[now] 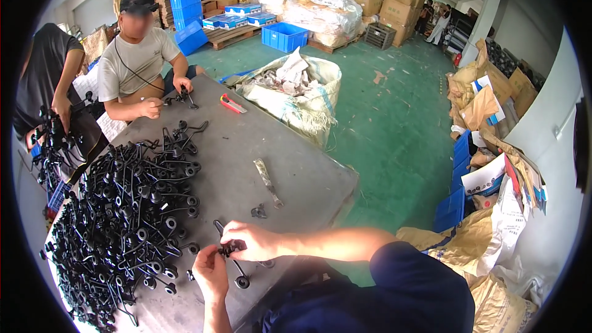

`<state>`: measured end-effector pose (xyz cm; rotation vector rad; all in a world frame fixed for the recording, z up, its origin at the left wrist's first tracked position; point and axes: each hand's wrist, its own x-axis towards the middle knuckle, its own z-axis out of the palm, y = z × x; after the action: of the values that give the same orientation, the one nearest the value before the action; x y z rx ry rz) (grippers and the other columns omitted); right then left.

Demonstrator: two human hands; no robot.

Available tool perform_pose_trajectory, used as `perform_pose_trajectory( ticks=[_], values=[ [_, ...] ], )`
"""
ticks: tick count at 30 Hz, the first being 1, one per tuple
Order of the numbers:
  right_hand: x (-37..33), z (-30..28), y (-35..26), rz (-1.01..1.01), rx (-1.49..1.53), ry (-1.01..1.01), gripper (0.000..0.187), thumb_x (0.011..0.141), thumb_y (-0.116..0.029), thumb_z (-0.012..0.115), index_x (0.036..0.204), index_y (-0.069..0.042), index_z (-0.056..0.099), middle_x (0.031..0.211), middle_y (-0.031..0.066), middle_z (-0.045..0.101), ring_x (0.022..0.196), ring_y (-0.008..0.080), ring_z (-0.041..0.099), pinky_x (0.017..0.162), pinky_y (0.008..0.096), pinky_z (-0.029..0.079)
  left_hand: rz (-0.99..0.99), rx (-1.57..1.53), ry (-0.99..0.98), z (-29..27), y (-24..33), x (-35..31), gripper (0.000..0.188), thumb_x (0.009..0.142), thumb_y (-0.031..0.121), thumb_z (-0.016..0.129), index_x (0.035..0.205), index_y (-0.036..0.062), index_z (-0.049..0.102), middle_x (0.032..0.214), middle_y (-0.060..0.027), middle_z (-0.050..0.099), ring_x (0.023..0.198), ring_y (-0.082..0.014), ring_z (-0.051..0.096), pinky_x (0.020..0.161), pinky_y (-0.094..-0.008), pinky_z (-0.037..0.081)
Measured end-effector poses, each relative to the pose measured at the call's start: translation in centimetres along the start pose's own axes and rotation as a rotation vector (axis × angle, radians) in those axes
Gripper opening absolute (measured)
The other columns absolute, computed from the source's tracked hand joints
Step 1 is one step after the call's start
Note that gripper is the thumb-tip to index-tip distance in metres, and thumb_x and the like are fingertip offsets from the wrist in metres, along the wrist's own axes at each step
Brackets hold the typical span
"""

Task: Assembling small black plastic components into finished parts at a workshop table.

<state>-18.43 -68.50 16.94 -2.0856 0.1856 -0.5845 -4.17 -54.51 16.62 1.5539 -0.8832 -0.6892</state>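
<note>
Dark blue sleeve (pixel 425 283) and shirt fill the lower edge of the frame, right of centre, with the bare right forearm reaching leftward from them over the near part of the grey surface (pixel 296 209). At lower centre, the fingers of the right hand (pixel 254 242) are clamped on a black rod-like part (pixel 230 248), and those of the left hand (pixel 211 272), just below and to the left, pinch the same piece; its ringed end hangs free below the right hand. Close by on the left, a big heap of similar black parts (pixel 129 222) covers the left side of the surface and leaves little room there. Between heap and right-hand edge lies a mostly bare stretch, broken by a small dark scrap (pixel 259 211) just above the right hand and a wrapped tool (pixel 266 179) higher up. Farther off, a red cutter (pixel 233 103) rests near the far right edge, beside which stands a white sack (pixel 320 95). That edge slants down to a corner right of centre; beyond it, green floor (pixel 394 135) opens widely. At upper left, a seated co-worker (pixel 139 65) handles another black piece over the far end.
</note>
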Motion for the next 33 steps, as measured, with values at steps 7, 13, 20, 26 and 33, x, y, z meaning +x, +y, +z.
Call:
perform_pose_trajectory(
  ticks=[7,13,20,26,33],
  values=[
    [-0.1,0.5,-1.9,-0.025,-0.24,0.032,0.039,0.077,-0.017,0.077,0.11,-0.004,0.059,0.119,0.0141,0.054,0.098,0.0326,0.063,0.082,0.038,0.053,-0.249,-0.259,-0.079,0.0,0.9,-0.4,0.026,0.096,0.014,0.061,0.112,-0.0058,0.06,0.093,-0.0107,0.068,0.075,-0.0146,0.066,0.067,-0.0296,0.058],
    [1.3,1.4,-1.8,-0.005,-0.099,0.079,0.035,0.074,-0.014,0.079,0.103,-0.003,0.063,0.11,0.013,0.059,0.096,0.031,0.062,0.079,0.038,0.053,-0.085,-0.08,0.024,-0.6,1.1,-0.3,0.018,0.091,0.01,0.066,0.1,-0.005,0.066,0.089,-0.0094,0.07,0.078,-0.0132,0.066,0.071,-0.0256,0.054],
    [1.9,-0.1,-2.6,0.059,-0.285,0.061,0.041,0.069,-0.011,0.081,0.106,-0.005,0.065,0.11,0.0111,0.062,0.094,0.0287,0.066,0.08,0.0358,0.056,-0.195,-0.103,-0.092,-0.6,1.5,1.7,0.022,0.088,0.009,0.066,0.105,-0.0048,0.064,0.089,-0.0128,0.071,0.083,-0.015,0.067,0.075,-0.027,0.053],
    [2.3,0.3,-1.9,0.065,-0.325,-0.111,0.036,0.074,-0.018,0.077,0.106,-0.007,0.064,0.109,0.0103,0.061,0.09,0.0307,0.065,0.078,0.0386,0.054,-0.105,0.006,-0.09,-1.1,-0.1,-0.6,0.023,0.088,0.005,0.064,0.11,-0.0032,0.063,0.095,-0.0114,0.07,0.087,-0.0138,0.066,0.079,-0.0271,0.053],
    [2.7,0.5,-3.3,0.18,-0.462,-0.3,0.036,0.073,-0.017,0.074,0.106,-0.006,0.065,0.107,0.0102,0.062,0.091,0.031,0.065,0.078,0.0392,0.053,-0.144,-0.195,-0.011,0.1,-1.6,-2.4,0.021,0.086,0.0,0.066,0.107,-0.0015,0.063,0.096,-0.0071,0.068,0.086,-0.0116,0.065,0.078,-0.0262,0.054]
  ],
)
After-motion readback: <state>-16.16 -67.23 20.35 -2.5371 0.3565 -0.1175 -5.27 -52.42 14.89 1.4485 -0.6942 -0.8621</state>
